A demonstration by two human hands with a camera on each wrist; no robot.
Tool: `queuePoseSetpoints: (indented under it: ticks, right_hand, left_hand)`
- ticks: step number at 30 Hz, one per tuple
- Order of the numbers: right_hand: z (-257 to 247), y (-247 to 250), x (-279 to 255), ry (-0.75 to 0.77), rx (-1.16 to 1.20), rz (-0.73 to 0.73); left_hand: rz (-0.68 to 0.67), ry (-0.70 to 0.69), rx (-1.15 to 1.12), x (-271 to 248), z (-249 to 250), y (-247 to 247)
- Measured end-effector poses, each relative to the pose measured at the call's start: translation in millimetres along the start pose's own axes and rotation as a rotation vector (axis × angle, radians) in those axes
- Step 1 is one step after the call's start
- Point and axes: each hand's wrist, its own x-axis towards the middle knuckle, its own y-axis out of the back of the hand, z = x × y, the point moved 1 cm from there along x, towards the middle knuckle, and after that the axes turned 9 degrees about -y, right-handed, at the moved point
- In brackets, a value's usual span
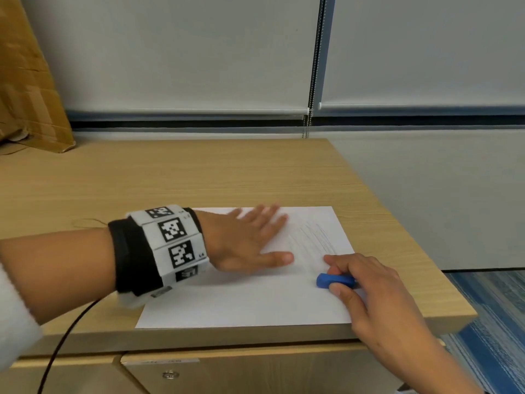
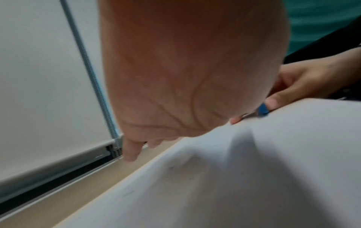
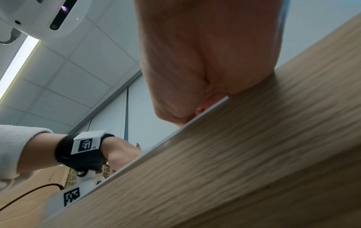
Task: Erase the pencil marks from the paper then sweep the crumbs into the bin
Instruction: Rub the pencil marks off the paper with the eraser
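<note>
A white sheet of paper (image 1: 241, 297) lies near the front right corner of a wooden cabinet top (image 1: 170, 177). Faint curved pencil marks (image 1: 312, 237) cross its upper right part. My left hand (image 1: 250, 240) lies flat on the sheet's upper middle, fingers spread and straight, pressing it down. My right hand (image 1: 369, 291) pinches a blue eraser (image 1: 333, 280) between thumb and fingers, its tip on the paper just below the marks. In the left wrist view the blue eraser (image 2: 262, 109) shows beyond my palm, held by the right hand (image 2: 304, 81). No bin is in view.
A brown cardboard box (image 1: 25, 89) leans at the back left of the top. A black cable (image 1: 65, 336) hangs from my left wristband over the front edge. The cabinet's right edge (image 1: 403, 223) drops to grey and blue floor. Window blinds stand behind.
</note>
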Motion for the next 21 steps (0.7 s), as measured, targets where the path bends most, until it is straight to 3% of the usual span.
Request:
queuePoseSetpoints:
  ticks: [2, 4, 10, 12, 18, 21]
  right_hand:
    - [1, 0, 0, 0.005, -0.013, -0.007]
    - [1, 1, 0, 0.019, -0.024, -0.011]
    - [3, -1, 0, 0.019, -0.001, 0.016]
    - [2, -2, 1, 0.038, 0.005, 0.025]
    - [4, -2, 2, 0.089, 0.017, 0.055]
    - [5, -3, 2, 0.087, 0.016, 0.059]
  left_hand:
    - [-0.011, -0.124, 0.04, 9, 14, -2]
    - [-0.037, -0.134, 0.042, 18, 16, -6]
    - [-0.057, 0.227, -0.035, 10, -33, -5]
    - [-0.059, 0.264, -0.037, 6, -40, -1]
    - [0.002, -0.136, 0.023, 21, 8, -1]
    - [-0.037, -0.094, 0.004, 26, 7, -7]
